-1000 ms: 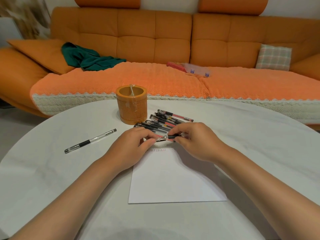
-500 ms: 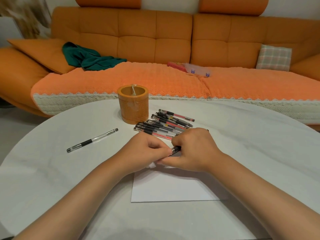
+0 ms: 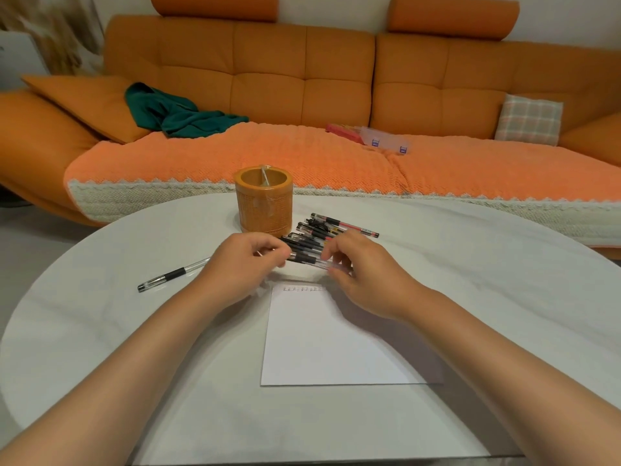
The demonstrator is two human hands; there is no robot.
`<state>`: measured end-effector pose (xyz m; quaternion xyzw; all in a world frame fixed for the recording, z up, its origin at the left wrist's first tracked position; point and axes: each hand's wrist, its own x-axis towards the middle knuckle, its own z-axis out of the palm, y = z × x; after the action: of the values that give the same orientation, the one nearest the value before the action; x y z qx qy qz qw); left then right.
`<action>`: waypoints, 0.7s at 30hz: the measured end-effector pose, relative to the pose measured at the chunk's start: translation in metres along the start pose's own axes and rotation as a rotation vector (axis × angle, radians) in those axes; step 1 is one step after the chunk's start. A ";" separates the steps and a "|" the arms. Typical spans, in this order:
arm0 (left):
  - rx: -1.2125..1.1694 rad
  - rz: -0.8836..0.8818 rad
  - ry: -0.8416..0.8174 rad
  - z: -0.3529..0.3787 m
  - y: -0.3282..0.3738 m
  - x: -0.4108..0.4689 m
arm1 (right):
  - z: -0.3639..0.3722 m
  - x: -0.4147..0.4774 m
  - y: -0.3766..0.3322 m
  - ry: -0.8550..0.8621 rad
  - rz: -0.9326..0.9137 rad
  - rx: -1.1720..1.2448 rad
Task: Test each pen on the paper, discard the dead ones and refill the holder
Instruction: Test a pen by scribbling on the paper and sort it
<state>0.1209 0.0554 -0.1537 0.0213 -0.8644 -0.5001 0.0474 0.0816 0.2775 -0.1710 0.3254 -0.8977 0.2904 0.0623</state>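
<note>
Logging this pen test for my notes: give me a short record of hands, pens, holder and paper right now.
left hand: pinches held pen
right hand: pinches same pen's other end
pen pile: beside holder, behind the hands
paper: small marks along top edge
loose pen: lying alone, left of hands

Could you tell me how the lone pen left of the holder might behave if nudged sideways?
The lone pen looks slim and round on a smooth table, so it would probably roll. Its clear plastic barrel suggests it is light and stiff.
</note>
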 end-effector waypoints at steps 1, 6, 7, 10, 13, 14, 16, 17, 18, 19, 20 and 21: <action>0.048 0.018 -0.013 -0.005 -0.005 0.002 | 0.002 0.001 0.000 -0.006 0.014 -0.003; 0.527 0.043 0.093 -0.035 -0.040 0.014 | 0.014 0.004 -0.001 0.021 0.057 -0.066; 0.609 0.021 0.129 -0.043 -0.048 0.017 | 0.017 0.005 -0.002 0.030 0.051 -0.086; 0.824 -0.058 0.175 -0.060 -0.067 0.018 | 0.024 0.010 -0.004 0.048 0.048 -0.158; 0.908 -0.099 0.161 -0.062 -0.072 0.013 | 0.027 0.013 -0.006 0.085 0.002 -0.297; 0.912 -0.088 0.171 -0.061 -0.073 0.012 | 0.028 0.015 -0.005 0.101 -0.024 -0.353; 0.881 -0.055 0.206 -0.059 -0.073 0.011 | 0.028 0.016 -0.005 0.124 -0.019 -0.418; 0.851 -0.042 0.219 -0.058 -0.073 0.010 | 0.027 0.017 -0.005 0.126 -0.001 -0.429; 0.827 -0.027 0.224 -0.057 -0.072 0.009 | 0.027 0.018 -0.005 0.125 0.013 -0.425; 0.817 -0.011 0.221 -0.056 -0.072 0.009 | 0.028 0.019 -0.003 0.124 0.019 -0.417; 0.822 0.008 0.216 -0.054 -0.071 0.008 | 0.028 0.020 -0.001 0.126 0.022 -0.414; 0.832 0.031 0.213 -0.052 -0.068 0.008 | 0.029 0.020 -0.001 0.129 0.031 -0.417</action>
<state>0.1180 -0.0240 -0.1867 0.0772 -0.9829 -0.1030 0.1314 0.0682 0.2499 -0.1881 0.2725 -0.9374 0.1197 0.1809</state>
